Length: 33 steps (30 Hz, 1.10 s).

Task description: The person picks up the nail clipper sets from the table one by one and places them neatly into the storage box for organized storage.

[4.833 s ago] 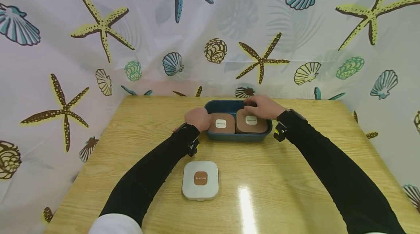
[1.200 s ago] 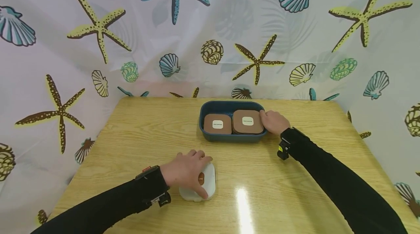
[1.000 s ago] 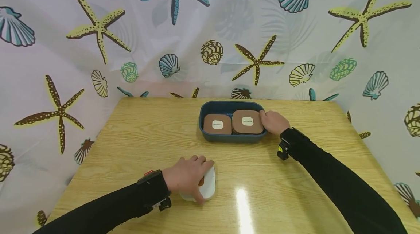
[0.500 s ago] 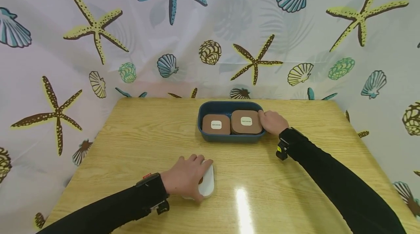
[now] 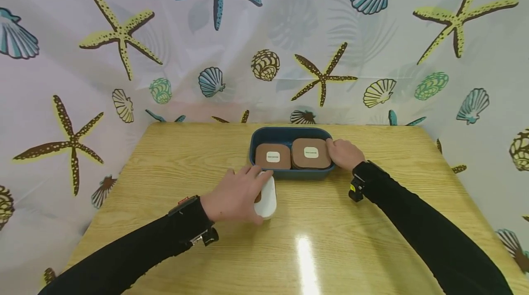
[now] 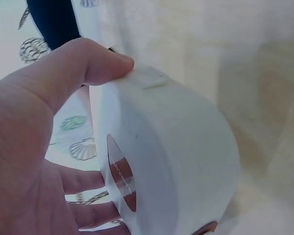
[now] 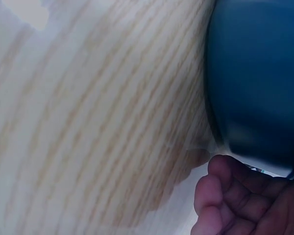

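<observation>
My left hand grips a white square manicure case by its edges, thumb on the near side and fingers on the far side. In the left wrist view the case is tilted over the table, its brown label partly in sight. At the back stands a blue bin with two brown square boxes inside, a left one and a slightly higher right one. My right hand holds the bin's right end at the rim; in the right wrist view its fingers curl beside the blue wall.
The bin stands on a wooden table near its back edge. A white curtain printed with starfish and shells hangs behind and along both sides. Light glares off the table's front part.
My left hand left the bin, took hold of the manicure case and has lifted it up and forward towards the bin. My right hand moved from the right box to the bin's right rim.
</observation>
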### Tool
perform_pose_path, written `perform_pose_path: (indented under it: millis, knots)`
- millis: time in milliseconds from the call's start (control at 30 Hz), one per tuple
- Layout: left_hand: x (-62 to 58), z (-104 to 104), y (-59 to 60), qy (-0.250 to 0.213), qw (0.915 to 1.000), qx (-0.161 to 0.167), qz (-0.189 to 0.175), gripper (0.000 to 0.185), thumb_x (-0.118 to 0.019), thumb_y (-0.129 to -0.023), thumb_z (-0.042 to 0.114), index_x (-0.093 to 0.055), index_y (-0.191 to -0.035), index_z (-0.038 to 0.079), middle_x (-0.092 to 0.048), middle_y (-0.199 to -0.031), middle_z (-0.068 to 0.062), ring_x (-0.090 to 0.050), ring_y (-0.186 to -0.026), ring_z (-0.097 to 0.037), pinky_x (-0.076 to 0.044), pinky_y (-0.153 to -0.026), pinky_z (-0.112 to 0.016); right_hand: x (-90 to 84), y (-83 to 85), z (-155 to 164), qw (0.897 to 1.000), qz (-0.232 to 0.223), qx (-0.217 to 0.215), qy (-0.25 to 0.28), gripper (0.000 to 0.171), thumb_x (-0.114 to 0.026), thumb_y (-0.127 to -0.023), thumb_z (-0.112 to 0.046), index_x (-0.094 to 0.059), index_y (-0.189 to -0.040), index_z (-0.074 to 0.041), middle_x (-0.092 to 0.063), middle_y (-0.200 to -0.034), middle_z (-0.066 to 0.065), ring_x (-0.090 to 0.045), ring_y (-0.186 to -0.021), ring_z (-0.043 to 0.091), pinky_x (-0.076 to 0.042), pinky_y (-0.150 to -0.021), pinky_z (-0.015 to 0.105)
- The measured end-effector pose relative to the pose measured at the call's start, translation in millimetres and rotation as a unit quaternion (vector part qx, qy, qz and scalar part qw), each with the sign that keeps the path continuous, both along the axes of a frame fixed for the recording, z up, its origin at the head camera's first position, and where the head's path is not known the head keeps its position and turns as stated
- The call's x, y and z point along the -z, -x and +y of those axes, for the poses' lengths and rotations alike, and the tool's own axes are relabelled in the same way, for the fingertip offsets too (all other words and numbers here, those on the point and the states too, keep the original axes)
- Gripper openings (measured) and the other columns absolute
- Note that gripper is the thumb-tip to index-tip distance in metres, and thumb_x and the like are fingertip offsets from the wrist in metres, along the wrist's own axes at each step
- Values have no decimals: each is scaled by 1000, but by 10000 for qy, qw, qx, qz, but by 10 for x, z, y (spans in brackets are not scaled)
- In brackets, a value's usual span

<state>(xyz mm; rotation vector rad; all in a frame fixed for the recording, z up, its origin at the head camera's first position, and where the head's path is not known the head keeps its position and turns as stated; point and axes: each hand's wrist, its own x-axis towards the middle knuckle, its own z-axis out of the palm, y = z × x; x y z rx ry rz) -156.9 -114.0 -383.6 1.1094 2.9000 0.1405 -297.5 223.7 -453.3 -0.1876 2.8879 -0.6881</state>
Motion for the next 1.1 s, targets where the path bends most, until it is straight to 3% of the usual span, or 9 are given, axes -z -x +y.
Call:
perform_pose_path:
  millis: [200, 467, 800, 900, 1100]
  knots:
    - [-225, 156, 179, -63, 9998, 20, 163, 103, -84, -68, 56, -42, -151, 11, -52, -137, -13, -53, -112, -29, -51, -77, -49, -1, -23, 47, 9999, -10, 121, 30, 59, -16, -110, -39, -47, -67, -12, -45, -60, 7, -47, -53, 26, -39, -62, 40]
    - [-385, 298, 537, 19, 9997, -169, 156, 103, -86, -69, 53, -41, -152, 12, -53, -134, -12, -52, -117, -31, -50, -83, -50, -5, -36, 56, 9999, -63, 159, 6, 60, -16, -110, -40, -47, -67, -13, -46, -60, 7, -47, -54, 26, -39, -62, 40]
    - [-393, 413, 975, 228, 9987, -456, 8, 104, -86, -71, 50, -37, -155, 13, -52, -139, -12, -51, -123, -33, -47, -93, -54, 25, -3, 34, 9998, 52, 168, -14, 59, -16, -110, -39, -46, -66, -13, -46, -62, 8, -47, -56, 26, -40, -65, 41]
    - [-381, 434, 1068, 385, 9981, -486, -3, 104, -84, -73, 53, -35, -156, 14, -52, -140, -12, -50, -125, -33, -46, -95, -53, 27, 5, 27, 9999, -22, 157, 4, 59, -17, -110, -39, -47, -66, -13, -45, -61, 7, -47, -55, 26, -40, -64, 40]
    - [-326, 495, 1199, 673, 9959, -462, -402, 101, -80, -79, 52, -30, -158, 15, -48, -143, -12, -48, -126, -31, -47, -96, -48, 35, 13, 38, 9998, -72, 170, 29, 61, -17, -110, -40, -49, -66, -13, -45, -61, 6, -48, -55, 26, -40, -64, 40]
